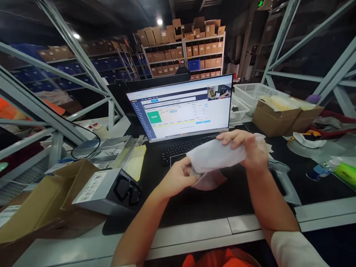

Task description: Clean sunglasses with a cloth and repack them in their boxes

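Observation:
Both my hands hold a soft white plastic-wrapped packet (215, 155) a little above the black mat (211, 200), in front of the keyboard (183, 148). My left hand (179, 180) grips its lower left end, where a pinkish part (210, 181) hangs out beneath. My right hand (246, 148) is curled over the packet's top right end. Behind them stands a lit monitor (180, 109) showing a form with a green block.
A grey goggles box (107, 189) lies against an open cardboard carton (41, 207) at left, with yellow sheets (136, 165) behind. A handheld scanner (283, 178) lies right of my hands. A brown carton (283, 115), white baskets (250, 92) and bottles (333, 172) sit at right. Box-filled shelves (180, 52) stand behind.

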A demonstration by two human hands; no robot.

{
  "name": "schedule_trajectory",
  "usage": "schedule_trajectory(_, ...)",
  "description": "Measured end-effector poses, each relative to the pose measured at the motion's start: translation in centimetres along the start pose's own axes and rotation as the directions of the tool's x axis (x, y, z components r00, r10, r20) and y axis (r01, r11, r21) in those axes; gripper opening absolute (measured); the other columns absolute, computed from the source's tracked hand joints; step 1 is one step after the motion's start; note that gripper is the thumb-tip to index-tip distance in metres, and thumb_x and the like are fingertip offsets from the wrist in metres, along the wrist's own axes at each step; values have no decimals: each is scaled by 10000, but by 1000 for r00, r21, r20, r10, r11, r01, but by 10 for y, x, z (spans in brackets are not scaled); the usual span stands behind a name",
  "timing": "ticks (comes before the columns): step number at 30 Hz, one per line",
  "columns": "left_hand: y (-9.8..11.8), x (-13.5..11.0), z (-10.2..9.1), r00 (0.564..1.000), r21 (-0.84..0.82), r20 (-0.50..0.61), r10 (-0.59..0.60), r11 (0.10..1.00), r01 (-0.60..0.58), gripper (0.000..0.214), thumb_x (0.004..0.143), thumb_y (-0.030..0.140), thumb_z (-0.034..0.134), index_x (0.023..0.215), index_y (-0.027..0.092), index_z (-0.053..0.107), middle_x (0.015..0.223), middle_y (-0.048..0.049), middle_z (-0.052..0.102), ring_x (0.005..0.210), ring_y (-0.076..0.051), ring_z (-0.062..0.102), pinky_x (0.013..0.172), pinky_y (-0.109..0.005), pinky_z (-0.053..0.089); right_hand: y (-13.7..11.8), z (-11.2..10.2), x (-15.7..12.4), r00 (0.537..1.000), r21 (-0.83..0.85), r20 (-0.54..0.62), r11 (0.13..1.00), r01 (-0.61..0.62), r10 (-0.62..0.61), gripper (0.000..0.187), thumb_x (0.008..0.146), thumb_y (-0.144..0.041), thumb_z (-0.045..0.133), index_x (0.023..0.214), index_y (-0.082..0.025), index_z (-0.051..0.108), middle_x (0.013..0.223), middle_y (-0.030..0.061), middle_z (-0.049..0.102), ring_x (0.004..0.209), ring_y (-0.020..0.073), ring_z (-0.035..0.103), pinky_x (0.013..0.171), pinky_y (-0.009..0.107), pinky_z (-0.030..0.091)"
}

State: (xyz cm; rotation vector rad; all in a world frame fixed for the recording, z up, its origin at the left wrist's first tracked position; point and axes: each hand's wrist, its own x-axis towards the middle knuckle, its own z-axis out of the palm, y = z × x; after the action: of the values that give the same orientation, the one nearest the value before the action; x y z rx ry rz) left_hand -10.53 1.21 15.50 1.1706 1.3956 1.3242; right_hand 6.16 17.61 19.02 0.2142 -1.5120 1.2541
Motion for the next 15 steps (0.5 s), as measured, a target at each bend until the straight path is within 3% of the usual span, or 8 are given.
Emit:
schedule_trajectory(2,-1,3,1,1000,6,0,-2,1000,2,614,768,159,711,1365,140,572,705,14,642,547,-88,563,519,-185,427,-11,-7,-3,990,-147,140,988,41,-20,417,1038,-430,440,823,-224,733,906,71,750,994,269,726,941,459,555)
schedule_trajectory(4,-3,6,1,998,42,-52,47,998,-45,622,742,121,689,1354,154,583,850,-26,700,607,-109,613,532,-201,475,-20,-3,-6,940,-285,342,954,93,11,389,1049,-405,421,935,-229,750,1034,73,769,1117,259,700,1043,446,500)
schedule_trajectory(6,-6,11,-1,978,108,-150,143,986,-127,633,704,119,713,1327,172,615,1183,-104,696,867,-194,698,665,-263,573,-22,8,-9,846,-308,532,938,160,31,407,1053,-423,415,944,-228,755,1067,63,783,1187,236,677,1148,426,403)
schedule_trajectory(8,-11,15,-6,937,206,-235,257,956,-211,623,694,135,740,1306,196,644,1409,-122,594,1167,-276,646,856,-326,596,-17,18,-9,784,-222,620,962,157,15,468,1050,-450,417,809,-226,749,954,40,802,1159,222,693,1201,426,326)
schedule_trajectory(10,-15,16,-11,896,318,-264,357,909,-269,560,735,155,725,1289,207,662,1458,-117,563,1295,-298,579,947,-357,581,-7,25,-8,803,-154,595,985,71,35,540,1047,-473,407,685,-228,723,874,31,800,1147,229,698,1218,458,289)
schedule_trajectory(12,-15,16,-16,838,448,-280,469,836,-318,484,804,169,674,1287,207,660,1432,-118,590,1288,-286,593,965,-382,583,3,26,-6,869,-208,475,977,-39,136,485,1026,-510,438,798,-238,768,1036,60,789,1272,254,620,1215,487,292)
schedule_trajectory(14,-15,15,-18,715,622,-308,628,701,-348,432,862,179,631,1293,206,648,1409,-115,613,1287,-269,599,1027,-416,558,13,28,-5,923,-298,271,935,-191,275,396,983,-544,518,1074,-246,764,1276,92,708,1375,275,522,1186,486,344)
schedule_trajectory(15,-14,14,-19,630,706,-312,711,618,-346,424,880,184,622,1303,209,637,1402,-114,621,1296,-263,594,1069,-434,531,17,29,-6,920,-313,182,908,-280,346,416,960,-550,560,1190,-245,725,1342,104,667,1372,284,520,1154,475,391)
